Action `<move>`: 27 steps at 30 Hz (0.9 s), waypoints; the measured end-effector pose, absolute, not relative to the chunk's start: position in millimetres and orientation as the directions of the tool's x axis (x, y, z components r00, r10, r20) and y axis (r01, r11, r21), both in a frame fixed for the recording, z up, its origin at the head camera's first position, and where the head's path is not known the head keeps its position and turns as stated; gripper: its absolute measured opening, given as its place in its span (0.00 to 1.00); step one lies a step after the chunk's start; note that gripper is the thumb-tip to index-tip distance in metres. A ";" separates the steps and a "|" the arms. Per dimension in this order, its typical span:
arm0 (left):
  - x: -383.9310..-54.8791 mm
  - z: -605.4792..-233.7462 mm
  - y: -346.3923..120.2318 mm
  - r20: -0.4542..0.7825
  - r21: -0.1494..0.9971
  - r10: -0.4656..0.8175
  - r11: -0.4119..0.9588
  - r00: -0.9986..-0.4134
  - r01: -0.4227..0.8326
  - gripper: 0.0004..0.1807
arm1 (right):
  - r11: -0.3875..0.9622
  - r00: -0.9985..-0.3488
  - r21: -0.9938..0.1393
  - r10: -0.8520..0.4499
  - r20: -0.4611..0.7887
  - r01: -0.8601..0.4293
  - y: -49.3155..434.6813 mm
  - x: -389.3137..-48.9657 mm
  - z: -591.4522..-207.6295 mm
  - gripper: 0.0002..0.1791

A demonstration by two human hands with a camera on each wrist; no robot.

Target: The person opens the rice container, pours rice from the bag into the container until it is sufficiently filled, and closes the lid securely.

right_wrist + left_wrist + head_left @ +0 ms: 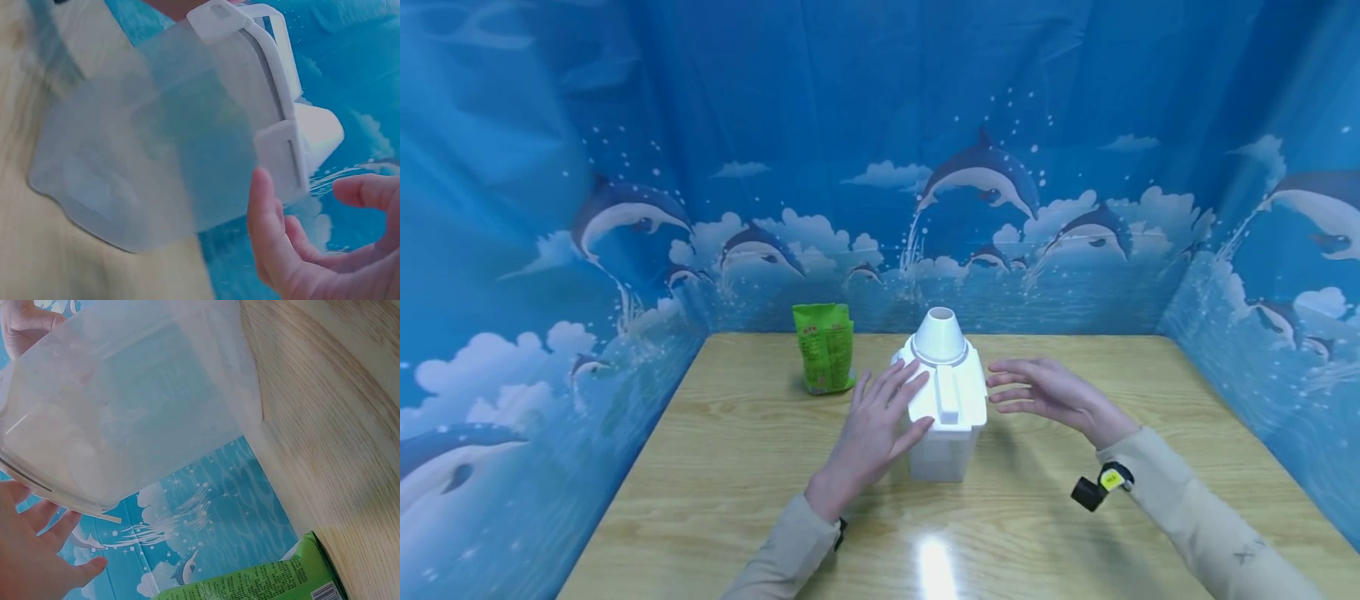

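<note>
A clear plastic storage container (940, 458) with a white lid (972, 392) stands upright on the table. On the lid sits a white cone-shaped piece (940, 340), and a handle (948, 398) lies along the lid's near part. My left hand (868, 429) is at the lid's left side, fingers spread; whether they touch it I cannot tell. To the right, my right hand (1048, 392) has its fingers extended towards the lid's edge. In the right wrist view, a fingertip is by a white side latch (279, 159). Neither hand grips anything.
A green printed bag (825, 350) stands behind and left of the container on the wooden table (700, 508). A blue dolphin-patterned curtain (850, 208) encloses the back and sides. Dark wrist devices (1097, 487) are strapped over the sleeves.
</note>
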State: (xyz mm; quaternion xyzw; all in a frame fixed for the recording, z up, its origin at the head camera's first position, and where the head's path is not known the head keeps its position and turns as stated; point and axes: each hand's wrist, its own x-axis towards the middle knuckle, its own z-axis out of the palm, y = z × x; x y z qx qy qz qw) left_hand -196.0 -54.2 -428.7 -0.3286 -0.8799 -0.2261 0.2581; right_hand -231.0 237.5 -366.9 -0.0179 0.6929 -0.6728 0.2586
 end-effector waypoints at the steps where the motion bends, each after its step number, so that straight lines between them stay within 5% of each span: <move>1: -196.0 -428.4 -54.3 0.604 0.229 0.461 0.681 -0.650 0.695 0.38 | 0.059 -0.850 -0.929 -0.387 -0.358 0.364 237.5 -232.7 -368.4 0.33; 10: -195.8 -428.6 -54.5 0.610 0.248 0.457 0.665 -0.647 0.704 0.37 | -0.078 -0.787 -0.875 -0.481 -0.386 0.477 233.2 -238.7 -378.3 0.14; 19: -194.3 -427.3 -54.0 0.593 0.263 0.456 0.670 -0.664 0.695 0.37 | -0.010 -0.783 -0.877 -0.455 -0.424 0.481 226.2 -245.7 -379.6 0.21; 27: -194.6 -427.2 -53.7 0.590 0.265 0.457 0.669 -0.665 0.695 0.37 | -0.040 -0.759 -0.875 -0.518 -0.394 0.482 227.0 -253.0 -382.1 0.13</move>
